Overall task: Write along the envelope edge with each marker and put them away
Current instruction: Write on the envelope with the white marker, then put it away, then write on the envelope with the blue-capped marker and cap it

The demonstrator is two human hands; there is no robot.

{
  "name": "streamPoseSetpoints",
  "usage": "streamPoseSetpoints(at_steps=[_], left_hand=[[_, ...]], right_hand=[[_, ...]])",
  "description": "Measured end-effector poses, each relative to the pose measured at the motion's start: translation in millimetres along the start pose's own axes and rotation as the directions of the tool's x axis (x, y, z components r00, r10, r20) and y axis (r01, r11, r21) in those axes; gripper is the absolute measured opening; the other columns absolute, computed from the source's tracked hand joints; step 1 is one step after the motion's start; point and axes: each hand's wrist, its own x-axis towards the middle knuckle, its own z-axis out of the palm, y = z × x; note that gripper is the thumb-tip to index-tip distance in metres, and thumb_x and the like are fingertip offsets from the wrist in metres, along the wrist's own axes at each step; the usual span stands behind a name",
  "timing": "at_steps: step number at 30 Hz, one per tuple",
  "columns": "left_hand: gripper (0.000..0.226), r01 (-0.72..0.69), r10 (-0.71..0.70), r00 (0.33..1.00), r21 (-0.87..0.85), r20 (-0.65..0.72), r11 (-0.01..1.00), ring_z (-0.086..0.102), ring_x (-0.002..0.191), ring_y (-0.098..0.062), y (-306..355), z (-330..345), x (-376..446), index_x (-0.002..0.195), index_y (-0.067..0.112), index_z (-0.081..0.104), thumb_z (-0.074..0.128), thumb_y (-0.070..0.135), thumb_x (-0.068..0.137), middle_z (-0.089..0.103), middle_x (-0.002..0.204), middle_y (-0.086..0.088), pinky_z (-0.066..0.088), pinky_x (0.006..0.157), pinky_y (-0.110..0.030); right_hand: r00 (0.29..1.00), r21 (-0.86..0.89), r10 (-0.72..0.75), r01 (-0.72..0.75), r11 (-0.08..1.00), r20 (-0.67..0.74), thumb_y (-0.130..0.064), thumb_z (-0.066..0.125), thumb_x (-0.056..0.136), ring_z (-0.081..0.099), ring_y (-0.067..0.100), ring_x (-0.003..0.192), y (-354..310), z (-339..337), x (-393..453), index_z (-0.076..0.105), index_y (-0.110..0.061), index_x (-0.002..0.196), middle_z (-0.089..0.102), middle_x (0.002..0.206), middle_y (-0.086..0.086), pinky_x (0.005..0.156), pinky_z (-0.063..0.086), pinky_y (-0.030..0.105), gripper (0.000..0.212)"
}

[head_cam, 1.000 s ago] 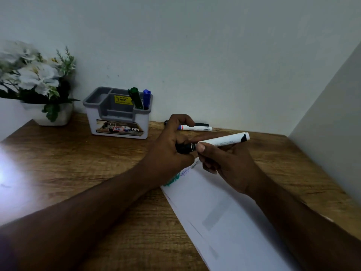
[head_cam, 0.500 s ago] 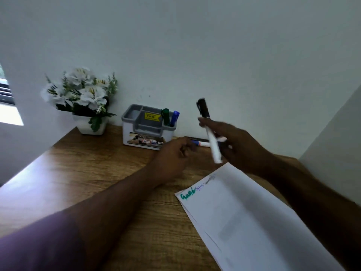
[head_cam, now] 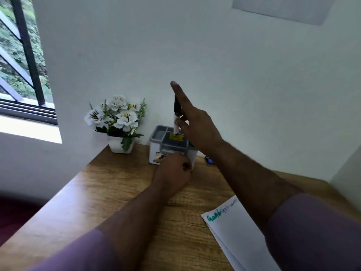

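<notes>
My right hand [head_cam: 195,126] holds a white marker with a black cap [head_cam: 176,116] upright, its lower end just above the grey-and-white organizer [head_cam: 160,137] at the back of the desk. The index finger sticks up. My left hand [head_cam: 173,171] is curled shut in front of the organizer, touching or nearly touching its front; whether it holds anything is hidden. A white envelope [head_cam: 240,231] lies at the lower right with green, blue and black writing along its top edge. A further marker [head_cam: 209,160] lies behind my right forearm, mostly hidden.
A white pot of white flowers [head_cam: 119,122] stands left of the organizer. The wooden desk [head_cam: 109,192] meets white walls at the back and right. A window with bars [head_cam: 21,55] is at the far left.
My right hand carried the capped marker from above the envelope to over the organizer and turned it upright. My left hand slid forward to the organizer's front. The view tilted up and left.
</notes>
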Motion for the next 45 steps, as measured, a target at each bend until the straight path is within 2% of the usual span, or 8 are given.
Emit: streamPoseSetpoints(at_steps=[5, 8, 13, 21, 31, 37, 41, 45], left_hand=[[0.017, 0.03, -0.029, 0.999, 0.012, -0.027, 0.999, 0.065, 0.079, -0.017, 0.4, 2.3, 1.6, 0.084, 0.016, 0.076, 0.061, 0.018, 0.076, 0.073, 0.088, -0.002, 0.053, 0.069, -0.03], [0.017, 0.043, -0.042, 0.997, 0.021, -0.062, 0.999, 0.065, 0.079, -0.017, 0.9, 4.7, 2.1, 0.084, 0.016, 0.076, 0.061, 0.019, 0.077, 0.074, 0.087, -0.003, 0.051, 0.068, -0.027], [0.022, -0.03, 0.031, 0.999, 0.014, -0.034, 0.999, 0.065, 0.088, -0.016, 9.2, 10.3, 2.1, 0.095, 0.015, 0.076, 0.058, 0.018, 0.081, 0.074, 0.097, -0.004, 0.048, 0.077, -0.025], [0.028, -0.138, 0.143, 0.983, -0.047, 0.116, 0.989, 0.062, 0.101, -0.011, 20.0, 21.0, 0.7, 0.109, 0.018, 0.071, 0.055, 0.016, 0.087, 0.072, 0.11, 0.001, 0.044, 0.088, -0.019], [0.052, -0.154, 0.158, 0.986, -0.077, 0.049, 0.985, 0.059, 0.108, -0.016, 32.4, 26.5, -2.1, 0.14, 0.029, 0.043, 0.056, 0.041, 0.091, 0.059, 0.131, -0.001, 0.043, 0.094, -0.026], [0.035, -0.374, 0.375, 0.927, -0.042, 0.015, 0.926, 0.063, 0.097, -0.019, 45.0, 29.5, -9.2, 0.125, 0.011, 0.06, 0.059, 0.015, 0.091, 0.07, 0.113, -0.01, 0.037, 0.082, -0.016], [0.034, -0.388, 0.387, 0.921, -0.047, -0.038, 0.92, 0.056, 0.076, -0.008, 43.4, 21.7, -8.3, 0.123, 0.01, 0.062, 0.062, 0.008, 0.089, 0.07, 0.096, -0.004, 0.035, 0.07, -0.004], [0.033, -0.268, 0.266, 0.963, -0.202, -0.035, 0.942, 0.058, 0.069, -0.003, 43.5, 19.1, -7.0, 0.114, 0.019, 0.064, 0.05, 0.041, 0.093, 0.064, 0.082, 0.009, 0.042, 0.058, -0.01]], right_hand=[[0.984, -0.2, 0.091, -0.06, 0.978, 0.152, -0.025, 0.057, 0.093, 0.06, 0.03, 0.111, 14.4, 13.2, 7.0, 0.03, -0.034, 0.148, 0.063, 0.125, 0.011, 0.089, 0.05, 0.042, 0.062], [0.997, -0.005, 0.051, -0.051, 0.999, 0.054, -0.026, 0.061, 0.092, 0.048, 0.024, 0.131, 14.0, 4.5, 5.4, 0.047, -0.026, 0.14, 0.049, 0.145, 0.009, 0.107, 0.039, 0.038, 0.05], [0.96, 0.103, 0.19, -0.172, 0.98, -0.205, -0.011, 0.065, 0.088, 0.065, 0.004, 0.087, 54.2, -37.3, -24.0, 0.074, -0.012, 0.105, 0.074, 0.104, 0.002, 0.075, 0.045, 0.007, 0.019], [0.724, -0.452, 0.568, -0.387, 0.804, 0.391, -0.018, 0.06, 0.089, 0.057, 0.023, 0.107, 136.1, -28.3, -105.8, 0.062, -0.022, 0.124, 0.062, 0.12, 0.006, 0.09, 0.048, 0.036, 0.035], [0.957, -0.225, 0.133, -0.074, 0.972, 0.259, -0.02, 0.05, 0.096, 0.061, 0.026, 0.087, 116.8, -33.5, -130.6, 0.059, -0.011, 0.116, 0.067, 0.103, 0.012, 0.078, 0.046, 0.035, 0.024], [0.989, -0.428, -0.086, 0.131, 0.894, 0.123, -0.045, 0.047, 0.09, 0.061, 0.025, 0.063, 92.4, -51.1, -153.9, 0.07, -0.01, 0.094, 0.067, 0.074, 0.007, 0.055, 0.046, 0.031, 0.042], [0.987, -0.493, 0.158, -0.134, 0.86, 0.007, -0.065, 0.043, 0.087, 0.056, 0.021, 0.051, 96.5, -58.9, -166.0, 0.053, -0.02, 0.064, 0.056, 0.055, -0.003, 0.047, 0.037, 0.028, 0.051], [0.855, 0.051, 0.514, -0.511, 0.858, -0.068, -0.043, 0.059, 0.09, 0.05, 0.005, 0.059, 111.9, -81.5, -169.4, 0.057, -0.033, 0.071, 0.052, 0.062, -0.01, 0.059, 0.037, 0.03, 0.022]])
